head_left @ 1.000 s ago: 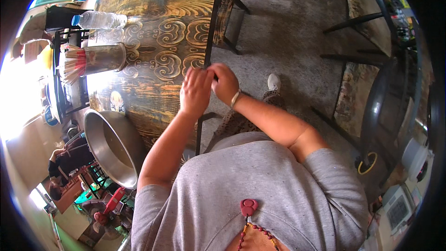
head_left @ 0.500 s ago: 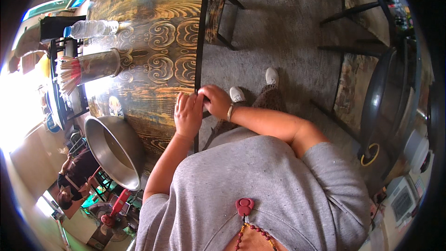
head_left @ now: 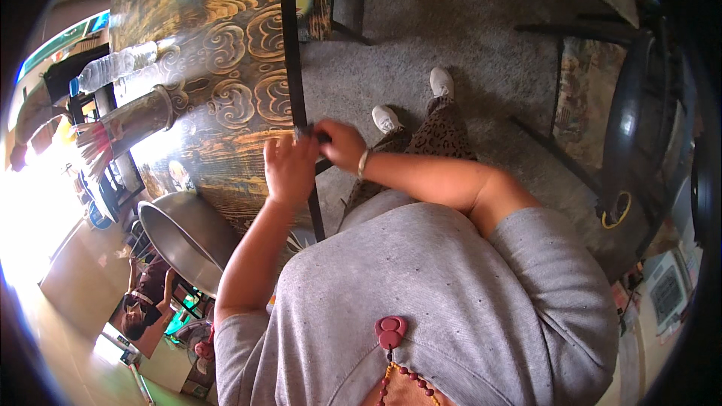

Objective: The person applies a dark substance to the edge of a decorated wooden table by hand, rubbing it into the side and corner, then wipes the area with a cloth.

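Note:
At the edge of the wooden table (head_left: 226, 143), my two hands meet almost fingertip to fingertip. My left hand (head_left: 289, 173) is over the tabletop, its fingers bent and drawn together toward the right one. Just beyond the edge, my right hand (head_left: 343, 147) is closed, its fingers slightly blurred. Between them shows a small dark thing (head_left: 321, 137), too hidden to name; both hands appear to grip it. To the left of my left forearm sits a large steel basin (head_left: 192, 233), partly covered by that arm.
Farther left on the table are a clear plastic bottle (head_left: 116, 68) with a blue cap and a holder (head_left: 143, 122) full of chopsticks. Wooden stools (head_left: 312, 0) and dark chairs (head_left: 624, 128) stand ahead and to the right. Another person (head_left: 147, 297) is at the lower left.
The whole view has shifted, so the table and basin sit farther left. My hands stay together at the table edge, and a bit of the dark thing now shows between them.

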### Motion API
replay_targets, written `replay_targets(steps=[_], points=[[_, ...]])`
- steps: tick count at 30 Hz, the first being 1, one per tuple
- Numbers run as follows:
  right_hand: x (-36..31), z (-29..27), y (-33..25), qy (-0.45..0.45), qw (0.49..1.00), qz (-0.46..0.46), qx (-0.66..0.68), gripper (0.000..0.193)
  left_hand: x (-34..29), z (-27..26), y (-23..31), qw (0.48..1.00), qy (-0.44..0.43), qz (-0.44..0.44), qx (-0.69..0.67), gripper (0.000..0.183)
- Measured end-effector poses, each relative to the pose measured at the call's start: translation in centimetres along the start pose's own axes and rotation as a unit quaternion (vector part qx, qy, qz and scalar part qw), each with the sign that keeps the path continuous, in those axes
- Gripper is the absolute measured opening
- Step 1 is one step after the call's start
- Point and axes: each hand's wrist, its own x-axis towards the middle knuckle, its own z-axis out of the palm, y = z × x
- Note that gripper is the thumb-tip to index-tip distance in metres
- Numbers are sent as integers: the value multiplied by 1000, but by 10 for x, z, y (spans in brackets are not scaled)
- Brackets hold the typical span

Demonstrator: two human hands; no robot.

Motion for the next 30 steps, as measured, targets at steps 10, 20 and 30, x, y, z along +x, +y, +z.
replay_targets(steps=[10, 20, 30], points=[[19, -5, -3, 79, 992, -87, -45, 17, 16, 4, -4, 1000, -4, -30, -6, 14], [-8, 3, 2, 1, 993, -94, -77, 23, -17, 2, 7, 994, -74, -63, -43, 14], [27, -14, -13, 115, 968, -206, -87, 18, 17, -2, -5, 995, 5, -81, -56, 14]])
